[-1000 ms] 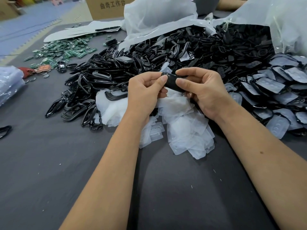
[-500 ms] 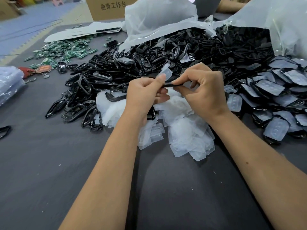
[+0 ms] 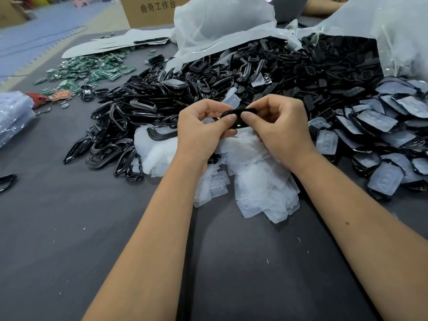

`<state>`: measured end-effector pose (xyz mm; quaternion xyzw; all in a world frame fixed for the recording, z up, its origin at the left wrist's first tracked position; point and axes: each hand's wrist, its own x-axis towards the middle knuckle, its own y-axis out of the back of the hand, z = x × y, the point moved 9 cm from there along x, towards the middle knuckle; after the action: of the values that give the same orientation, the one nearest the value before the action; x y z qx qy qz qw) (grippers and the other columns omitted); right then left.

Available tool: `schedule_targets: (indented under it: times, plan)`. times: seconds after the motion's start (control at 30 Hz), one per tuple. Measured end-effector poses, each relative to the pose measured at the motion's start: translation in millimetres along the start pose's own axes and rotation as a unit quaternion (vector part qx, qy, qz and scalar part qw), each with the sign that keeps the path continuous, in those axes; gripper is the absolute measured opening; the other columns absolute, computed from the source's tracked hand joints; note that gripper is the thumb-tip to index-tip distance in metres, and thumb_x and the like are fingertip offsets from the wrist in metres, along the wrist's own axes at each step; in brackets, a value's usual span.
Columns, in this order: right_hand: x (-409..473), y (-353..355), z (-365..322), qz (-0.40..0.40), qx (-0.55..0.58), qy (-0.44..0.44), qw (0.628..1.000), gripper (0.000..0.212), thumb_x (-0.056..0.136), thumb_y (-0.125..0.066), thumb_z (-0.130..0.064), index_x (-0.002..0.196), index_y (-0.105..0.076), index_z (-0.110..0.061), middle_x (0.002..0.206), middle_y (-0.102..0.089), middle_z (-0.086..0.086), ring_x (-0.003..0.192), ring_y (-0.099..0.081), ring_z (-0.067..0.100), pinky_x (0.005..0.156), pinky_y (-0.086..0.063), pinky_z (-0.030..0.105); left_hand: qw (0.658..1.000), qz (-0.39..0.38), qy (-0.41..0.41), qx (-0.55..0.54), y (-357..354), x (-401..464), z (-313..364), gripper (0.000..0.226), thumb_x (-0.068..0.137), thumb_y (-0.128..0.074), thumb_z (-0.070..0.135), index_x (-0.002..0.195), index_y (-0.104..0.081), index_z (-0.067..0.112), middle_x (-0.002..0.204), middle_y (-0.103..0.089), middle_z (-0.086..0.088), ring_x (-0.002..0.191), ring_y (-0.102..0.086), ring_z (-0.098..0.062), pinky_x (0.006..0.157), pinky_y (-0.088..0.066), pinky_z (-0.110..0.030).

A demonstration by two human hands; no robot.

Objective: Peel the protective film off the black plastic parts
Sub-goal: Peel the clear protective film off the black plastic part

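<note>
A small black plastic part (image 3: 238, 118) is held above the dark grey table (image 3: 69, 228), pinched between both hands. The left hand (image 3: 203, 130) is curled, its thumb pressed on the part's left end; the right hand (image 3: 280, 128) is curled round the right end, thumb on top. A piece of clear protective film (image 3: 231, 100) is seen sticking up just behind the part, beside the left fingers; whether it is attached to the part cannot be told. Directly beneath the hands a heap of peeled films (image 3: 259, 181) is spread on the table. Behind and to the left a large pile of bare black frames (image 3: 143, 117) is lying, and to the right black parts covered with film (image 3: 384, 126) are piled. Green circuit boards (image 3: 92, 70) are scattered at the far left, near a cardboard box (image 3: 148, 10), and white plastic bags (image 3: 220, 26) are draped over the far piles.
</note>
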<state>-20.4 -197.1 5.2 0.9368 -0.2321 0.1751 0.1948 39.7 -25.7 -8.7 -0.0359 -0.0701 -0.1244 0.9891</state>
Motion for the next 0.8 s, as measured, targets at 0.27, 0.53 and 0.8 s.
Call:
schedule_targets:
  times: [0.27, 0.53, 0.8]
  plan:
    - [-3, 1, -19, 0.019, -0.079, 0.048, 0.996, 0.016, 0.085, -0.086, -0.022, 0.088, -0.076, -0.009, 0.071, -0.070, -0.005, 0.057, -0.064, 0.008, 0.058, -0.056, 0.027, 0.995, -0.001, -0.055, 0.081, 4, 3, 8, 0.013, 0.082, -0.080, -0.002, 0.089, -0.071, 0.005, 0.087, -0.074, -0.015, 0.060, -0.073, -0.023, 0.058, -0.056, -0.029]
    - [-8, -7, -36, -0.025, -0.127, 0.115, 0.985, 0.031, 0.093, -0.079, -0.037, 0.093, -0.068, -0.008, 0.077, -0.069, -0.002, 0.067, -0.062, 0.011, 0.065, -0.054, 0.028, 0.986, 0.071, -0.018, -0.151, 29, 7, 18, 0.015, 0.089, -0.071, -0.009, 0.091, -0.070, 0.006, 0.077, -0.073, -0.007, 0.062, -0.070, -0.017, 0.054, -0.052, -0.016]
    - [-47, -76, -70, -0.276, -0.133, 0.212, 0.928, 0.035, 0.066, -0.094, -0.052, 0.071, -0.077, -0.022, 0.078, -0.067, -0.008, 0.084, -0.050, 0.015, 0.080, -0.042, 0.025, 0.919, 0.060, 0.071, -0.383, 36, 6, 10, 0.012, 0.095, -0.062, -0.008, 0.095, -0.066, 0.004, 0.071, -0.068, -0.005, 0.058, -0.067, -0.014, 0.053, -0.052, -0.012]
